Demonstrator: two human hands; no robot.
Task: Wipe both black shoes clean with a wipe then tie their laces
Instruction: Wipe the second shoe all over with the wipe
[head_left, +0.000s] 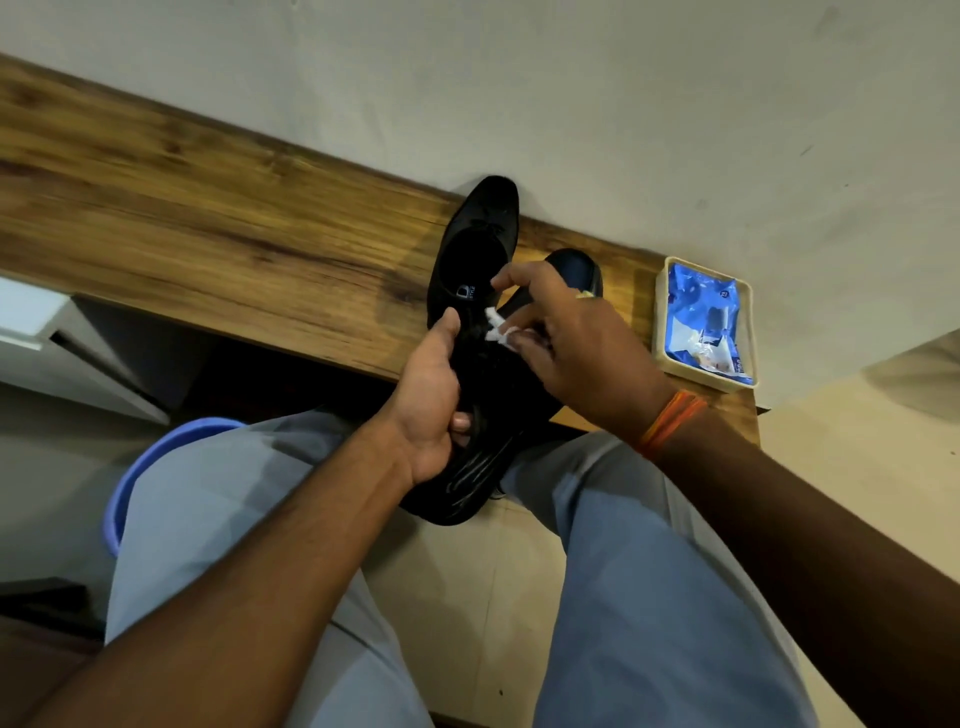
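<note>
Knees in grey-blue trousers (218, 519) are filling the bottom of the view; the person is sitting at the near edge of a wooden desk (208, 218).

Left hand (431, 395): gripping the held shoe (467, 467) from its left side, thumb lying along the upper, fingers curling into or under it. This shoe is hanging off the desk's near edge above the lap, long axis running from low near the knees up and away toward the desk.

Right hand (566, 338): reaching in from the right, fingers pinching a small white wipe (496, 327) and pressing it on the top of the held shoe. The hands are close together, both on that shoe.

Second shoe (475, 244): resting on the desk just beyond the hands, toe pointing at the far edge by the wall, its laces looking knotted, though blur is leaving that unsure.

Pack of wipes (701, 322): lying in a cream tray (660, 332) at the desk's right end, nearer the right hand.

Judgement: wiping of one shoe is under way; strokes should run along its long axis, the left hand steadying it.
</note>
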